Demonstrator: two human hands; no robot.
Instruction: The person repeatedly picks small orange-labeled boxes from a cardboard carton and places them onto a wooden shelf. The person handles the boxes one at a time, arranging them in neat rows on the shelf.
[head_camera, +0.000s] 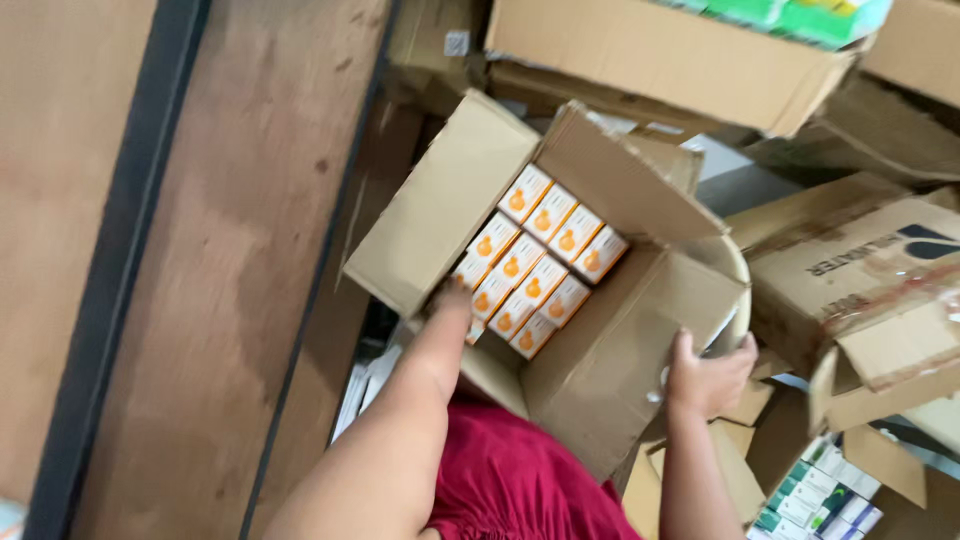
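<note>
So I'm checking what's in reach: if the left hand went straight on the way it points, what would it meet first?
The left hand reaches up into the open cardboard box. Straight on, it would likely first meet the small white-and-orange packs packed inside, though depth is hard to judge.

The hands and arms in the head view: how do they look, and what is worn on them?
Both hands, left and right, are bare, without gloves, rings or watch that I can see. The forearms are bare too, no sleeves showing. A dark red garment shows between the arms.
</note>
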